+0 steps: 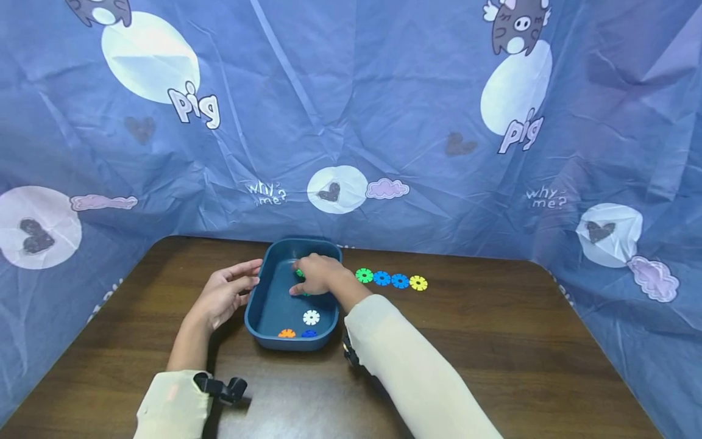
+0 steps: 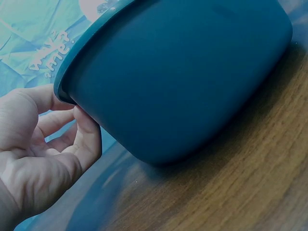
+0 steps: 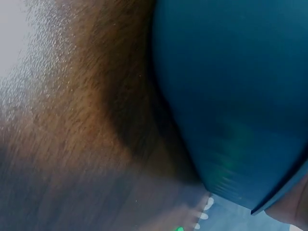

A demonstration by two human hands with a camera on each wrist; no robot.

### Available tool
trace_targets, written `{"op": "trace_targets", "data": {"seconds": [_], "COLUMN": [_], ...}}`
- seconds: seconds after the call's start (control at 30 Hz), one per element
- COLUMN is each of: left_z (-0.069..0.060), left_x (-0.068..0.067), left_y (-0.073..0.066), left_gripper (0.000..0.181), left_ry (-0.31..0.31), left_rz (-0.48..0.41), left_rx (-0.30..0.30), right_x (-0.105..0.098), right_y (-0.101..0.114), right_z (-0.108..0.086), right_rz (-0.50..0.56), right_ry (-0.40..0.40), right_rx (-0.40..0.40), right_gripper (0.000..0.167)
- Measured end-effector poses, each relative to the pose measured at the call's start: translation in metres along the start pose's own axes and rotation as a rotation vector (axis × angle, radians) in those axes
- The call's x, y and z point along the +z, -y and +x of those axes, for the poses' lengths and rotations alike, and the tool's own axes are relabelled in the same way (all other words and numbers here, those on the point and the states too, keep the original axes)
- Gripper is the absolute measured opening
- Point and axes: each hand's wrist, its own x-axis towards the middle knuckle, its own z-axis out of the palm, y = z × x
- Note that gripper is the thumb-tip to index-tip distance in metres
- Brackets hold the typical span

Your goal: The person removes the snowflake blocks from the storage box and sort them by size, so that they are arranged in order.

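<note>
A dark blue-green bin [image 1: 292,344] stands on the wooden table. Outside its left wall, my left hand [image 1: 222,296] touches the rim area with its fingertips; in the left wrist view the left hand [image 2: 50,144] has finger and thumb tips against the bin [image 2: 183,86] just below the rim. My right hand [image 1: 320,274] reaches inside over the far half, thumb and fingers apart, partly covering green flower-shaped pieces [image 1: 299,273]. A white piece [image 1: 311,317], an orange piece [image 1: 286,333] and a dark blue piece [image 1: 309,333] lie at the near end.
Right of the bin, a row of flower-shaped pieces lies on the table [image 1: 493,341]: green [image 1: 364,275], two blue [image 1: 381,278] and yellow [image 1: 418,283]. A blue printed cloth [image 1: 428,122] hangs behind the table and along its sides.
</note>
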Motion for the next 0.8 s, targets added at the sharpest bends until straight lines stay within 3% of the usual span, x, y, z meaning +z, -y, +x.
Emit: {"op": "trace_targets", "data": {"seconds": [0.27,0.43,0.57,0.8], "left_z": [-0.001,-0.002,-0.002,-0.003], "left_x": [-0.002,-0.002,-0.003,0.0], "left_y": [-0.002,-0.003,-0.002,0.0], "left_gripper": [0.055,0.056,0.057,0.058], "left_ry": [0.002,0.007,0.008,0.019], "left_rz": [-0.008,-0.02,-0.034,-0.043], "left_rx": [-0.003,-0.002,0.006,0.019], "right_x": [-0.001,0.0,0.004,0.015], "right_y": [0.009,0.011,0.009,0.006], "right_z": [-0.003,-0.002,0.002,0.007], "right_rz": [0.064,0.134,0.178,0.129], "right_ry": [0.024,-0.007,-0.05,-0.063], "right_rx": [-0.147,-0.212,-0.202,-0.146], "right_gripper": [0.045,0.033,0.031,0.04]}}
